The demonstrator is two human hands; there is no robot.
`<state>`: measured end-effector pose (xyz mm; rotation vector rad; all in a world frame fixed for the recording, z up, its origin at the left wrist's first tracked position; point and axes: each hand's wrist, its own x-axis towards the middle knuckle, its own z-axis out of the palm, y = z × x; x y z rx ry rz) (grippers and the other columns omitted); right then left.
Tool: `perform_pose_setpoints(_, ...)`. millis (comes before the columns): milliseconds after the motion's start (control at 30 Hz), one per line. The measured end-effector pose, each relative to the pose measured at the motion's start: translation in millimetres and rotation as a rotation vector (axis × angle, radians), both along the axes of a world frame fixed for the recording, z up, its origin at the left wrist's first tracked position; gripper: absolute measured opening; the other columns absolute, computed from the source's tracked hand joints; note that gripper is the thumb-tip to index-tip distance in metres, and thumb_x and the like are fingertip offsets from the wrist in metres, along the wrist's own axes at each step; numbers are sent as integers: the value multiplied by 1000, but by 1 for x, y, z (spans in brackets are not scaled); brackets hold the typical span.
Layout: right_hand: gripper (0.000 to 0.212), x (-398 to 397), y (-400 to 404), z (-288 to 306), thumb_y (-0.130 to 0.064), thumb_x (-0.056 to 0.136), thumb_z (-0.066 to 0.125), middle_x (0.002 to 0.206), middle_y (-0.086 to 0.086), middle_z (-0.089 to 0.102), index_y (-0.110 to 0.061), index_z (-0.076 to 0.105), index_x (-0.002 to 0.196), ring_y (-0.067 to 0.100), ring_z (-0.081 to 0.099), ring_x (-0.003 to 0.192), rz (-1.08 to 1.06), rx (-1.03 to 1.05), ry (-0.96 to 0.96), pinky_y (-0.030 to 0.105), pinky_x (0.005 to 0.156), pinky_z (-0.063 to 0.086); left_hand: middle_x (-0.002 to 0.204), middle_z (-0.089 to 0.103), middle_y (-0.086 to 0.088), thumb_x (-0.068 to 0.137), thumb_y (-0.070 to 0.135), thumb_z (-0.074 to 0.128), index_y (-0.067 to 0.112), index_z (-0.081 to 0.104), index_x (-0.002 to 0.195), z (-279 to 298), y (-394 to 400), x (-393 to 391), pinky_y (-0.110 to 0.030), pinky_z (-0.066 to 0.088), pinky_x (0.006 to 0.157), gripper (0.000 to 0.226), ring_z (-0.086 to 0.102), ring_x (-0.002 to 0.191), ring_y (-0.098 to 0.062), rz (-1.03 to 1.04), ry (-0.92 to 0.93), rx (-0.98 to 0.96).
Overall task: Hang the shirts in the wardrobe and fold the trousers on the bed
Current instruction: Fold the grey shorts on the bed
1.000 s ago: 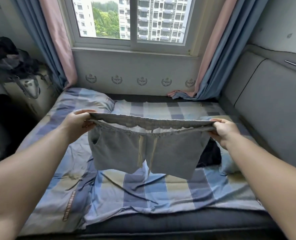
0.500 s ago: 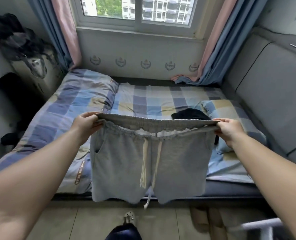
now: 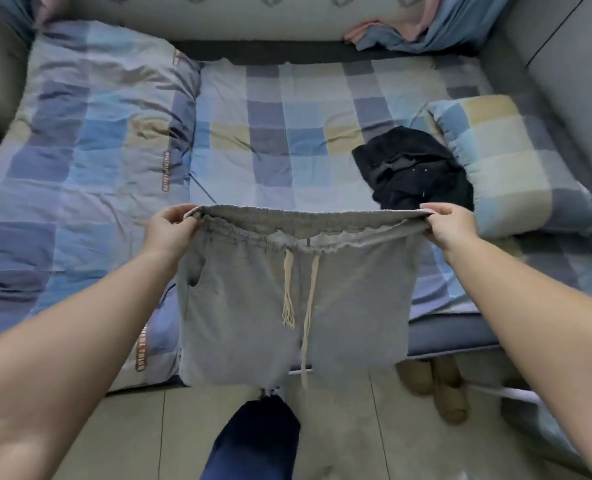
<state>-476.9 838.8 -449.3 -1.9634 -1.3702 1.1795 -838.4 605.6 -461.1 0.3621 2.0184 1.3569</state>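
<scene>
Grey drawstring shorts [image 3: 246, 306] hang stretched out in the air over the bed's front edge. My left hand [image 3: 170, 228] pinches the left end of the waistband and my right hand [image 3: 450, 226] pinches the right end. The legs dangle down past the mattress toward the floor, with the cream drawstrings loose in front. A crumpled black garment [image 3: 409, 171] lies on the checked bed sheet [image 3: 270, 133] just beyond my right hand.
A folded checked quilt [image 3: 80, 161] covers the bed's left part and a checked pillow [image 3: 509, 161] lies at the right. Grey padded panels [image 3: 571, 64] line the right side. Slippers [image 3: 440, 389] sit on the floor under the bed edge, and my leg [image 3: 253, 441] is below.
My view has tilted down from the window to the bed and floor. The shorts stay held by the waistband and now hang nearer to me, over the bed's front edge.
</scene>
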Motion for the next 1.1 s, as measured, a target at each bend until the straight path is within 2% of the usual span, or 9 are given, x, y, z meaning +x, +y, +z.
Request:
perform_pose_setpoints(133, 28, -33, 64, -59, -13, 86, 46, 92, 7, 68, -28, 63, 71, 33, 67, 87, 71, -30, -218, 47, 78, 57, 108, 68, -17, 88, 15, 65, 16, 68, 102, -54, 77, -44, -37, 50, 92, 15, 60, 92, -17, -62, 87, -53)
perform_pose_setpoints(233, 23, -66, 98, -99, -13, 90, 40, 103, 11, 66, -25, 59, 85, 32, 68, 86, 93, -73, -195, 46, 73, 59, 104, 66, -9, 91, 17, 63, 9, 66, 114, -94, 127, -67, -7, 45, 60, 24, 56, 69, -1, -96, 116, -81)
perform_pose_setpoints(300, 24, -88, 116, -130, -14, 93, 39, 110, 11, 63, -27, 57, 84, 30, 67, 91, 63, -111, -112, 40, 67, 58, 100, 63, -5, 92, 17, 61, 8, 62, 120, -130, 155, -79, -2, 39, 51, 29, 52, 67, -2, -108, 125, -99)
perform_pose_setpoints(467, 28, -122, 137, -208, -3, 95, 38, 94, 5, 61, -20, 59, 100, 15, 60, 69, -97, -206, 131, 21, 50, 52, 127, 59, -9, 88, 15, 67, 8, 53, 132, -209, 191, -99, -32, 42, 104, 46, 56, 116, -18, -168, 67, -155)
perform_pose_setpoints(533, 32, -136, 152, -239, 1, 94, 38, 94, 6, 58, -17, 59, 109, 14, 57, 70, -158, -193, 238, 22, 55, 51, 133, 55, -10, 89, 12, 66, 8, 50, 136, -243, 210, -107, -28, 40, 104, 50, 53, 120, -18, -186, 74, -154)
perform_pose_setpoints(667, 42, -164, 177, -280, -2, 94, 46, 123, 3, 51, -29, 51, 126, 19, 53, 109, -109, -206, 338, 38, 100, 44, 150, 36, -7, 90, 5, 62, 12, 38, 144, -285, 241, -121, -23, 37, 102, 59, 43, 132, -16, -176, 60, -108)
perform_pose_setpoints(800, 66, -197, 174, -306, -5, 96, 47, 149, 3, 36, -26, 18, 151, 23, 45, 129, 11, -246, 229, 37, 96, 42, 151, 35, -10, 91, 8, 61, 15, 39, 143, -323, 240, -148, -30, 38, 95, 56, 42, 133, -20, -130, 56, -133)
perform_pose_setpoints(933, 49, -239, 128, -323, -3, 94, 51, 140, 18, 46, -5, 39, 141, 34, 48, 125, 288, -295, -25, 48, 106, 38, 136, 52, -17, 91, 6, 59, 5, 52, 132, -349, 194, -146, -31, 38, 97, 42, 50, 125, -25, -125, 57, -275)
perform_pose_setpoints(1100, 40, -320, 68, -344, -5, 91, 49, 130, 7, 59, -8, 55, 130, 22, 54, 120, 747, -211, -204, 27, 98, 40, 128, 58, -19, 87, 9, 66, 1, 55, 126, -372, 129, -139, -35, 42, 98, 41, 56, 118, -28, -126, -49, -383)
